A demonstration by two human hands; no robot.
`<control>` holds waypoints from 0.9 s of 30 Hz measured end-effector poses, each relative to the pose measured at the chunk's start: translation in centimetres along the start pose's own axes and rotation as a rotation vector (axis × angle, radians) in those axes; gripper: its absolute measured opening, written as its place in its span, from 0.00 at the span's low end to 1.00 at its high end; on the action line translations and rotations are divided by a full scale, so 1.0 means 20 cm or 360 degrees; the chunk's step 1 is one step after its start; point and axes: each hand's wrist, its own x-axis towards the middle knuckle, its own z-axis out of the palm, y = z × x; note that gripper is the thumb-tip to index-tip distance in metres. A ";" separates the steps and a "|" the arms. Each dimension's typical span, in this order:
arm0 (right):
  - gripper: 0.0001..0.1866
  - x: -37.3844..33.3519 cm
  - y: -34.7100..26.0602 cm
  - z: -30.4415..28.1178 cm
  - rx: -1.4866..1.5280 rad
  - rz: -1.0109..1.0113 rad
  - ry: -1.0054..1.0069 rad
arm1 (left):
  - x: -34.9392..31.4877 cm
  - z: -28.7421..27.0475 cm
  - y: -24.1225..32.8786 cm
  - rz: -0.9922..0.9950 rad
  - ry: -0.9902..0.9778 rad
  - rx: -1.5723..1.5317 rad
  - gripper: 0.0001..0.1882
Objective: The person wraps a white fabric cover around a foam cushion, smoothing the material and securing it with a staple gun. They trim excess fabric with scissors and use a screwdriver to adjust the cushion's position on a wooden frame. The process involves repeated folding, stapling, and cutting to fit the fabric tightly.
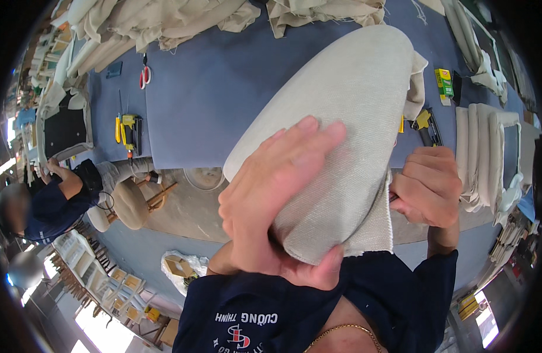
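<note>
A rounded upholstered panel point(341, 100), covered in beige woven fabric, stands tilted in front of my chest, over the table's near edge. My left hand point(277, 200) grips its lower end, fingers stretched across the covered face and thumb hooked under the bottom edge. A loose fabric flap point(374, 226) with a raw edge hangs at the panel's lower right. Beside that flap my right hand point(427, 185) is closed in a fist; a small dark bit shows at its fingers, but what it holds is hidden. More loose fabric point(417, 88) sticks out behind the panel's upper right.
On the blue-covered table point(200, 100) lie a yellow-and-black staple gun point(131, 132), red-handled scissors point(144, 76) and a green-yellow box point(443, 85). Another staple gun point(427, 126) is partly behind the panel. Fabric heaps point(165, 23) line the far side; padded panels point(479, 153) stand right. A co-worker point(65, 188) is left.
</note>
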 end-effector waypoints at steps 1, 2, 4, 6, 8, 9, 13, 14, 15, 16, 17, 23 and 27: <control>0.16 0.01 0.01 0.02 0.0080 -0.0044 0.0022 | -0.02 0.08 0.00 -0.0107 0.0235 -0.0186 0.42; 0.15 0.02 0.01 0.04 0.0160 -0.0088 0.0045 | -0.02 0.09 0.00 -0.0132 0.0258 -0.0173 0.43; 0.14 -0.01 -0.02 0.05 0.0162 -0.0049 0.0020 | -0.02 0.05 -0.01 -0.0081 0.0089 0.0038 0.49; 0.13 -0.03 -0.07 0.05 0.0170 0.0000 -0.0004 | -0.01 0.00 0.00 -0.0051 -0.0145 0.0256 0.53; 0.12 -0.04 -0.10 0.04 0.0185 0.0061 -0.0026 | 0.00 0.00 0.01 -0.0086 -0.0188 0.0240 0.51; 0.12 -0.04 -0.11 0.04 0.0181 0.0065 -0.0023 | -0.01 0.01 0.01 -0.0089 -0.0191 0.0212 0.50; 0.14 -0.05 -0.13 0.04 0.0220 0.0056 -0.0054 | -0.04 0.05 -0.03 -0.0020 -0.0133 0.0065 0.48; 0.14 -0.04 -0.13 0.03 0.0245 0.0048 -0.0073 | -0.04 0.06 -0.02 -0.0008 -0.0083 0.0054 0.46; 0.15 -0.04 -0.14 0.03 0.0208 0.0049 -0.0060 | -0.05 0.08 -0.02 0.0001 -0.0032 0.0045 0.44; 0.16 -0.02 -0.16 0.03 0.0171 0.0049 -0.0046 | -0.06 0.12 -0.02 0.0018 0.0079 0.0030 0.40; 0.16 -0.01 -0.16 0.03 0.0135 0.0049 -0.0033 | -0.06 0.12 -0.01 0.0011 0.0080 0.0037 0.40; 0.17 0.01 -0.14 -0.02 0.0115 -0.0086 -0.0221 | -0.07 0.07 0.01 0.0013 -0.0160 0.0061 0.44; 0.17 0.07 -0.13 -0.02 0.0084 -0.0113 -0.0393 | -0.10 0.12 0.02 -0.0086 0.0206 0.0037 0.31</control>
